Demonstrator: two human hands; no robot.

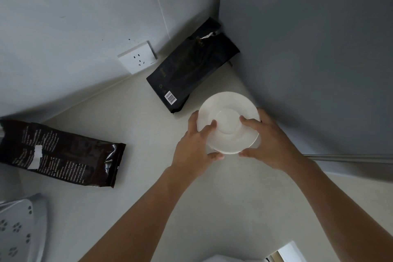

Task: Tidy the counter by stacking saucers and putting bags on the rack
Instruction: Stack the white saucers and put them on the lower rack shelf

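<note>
A white saucer [228, 110] sits near the right wall of the pale counter [148, 155]; a second rim seems to show beneath its lower edge. My left hand [196, 147] grips its left edge, fingers on top and thumb below. My right hand [270, 142] grips its right edge the same way. A black bag [191, 66] with a barcode lies flat in the corner behind the saucer. A dark brown foil bag [61, 153] lies flat at the left.
A white perforated plastic rack [19, 229] stands at the lower left. A wall socket [137, 57] is on the back wall. Grey walls close the counter at the back and right. A white object [291, 253] peeks in at the bottom edge.
</note>
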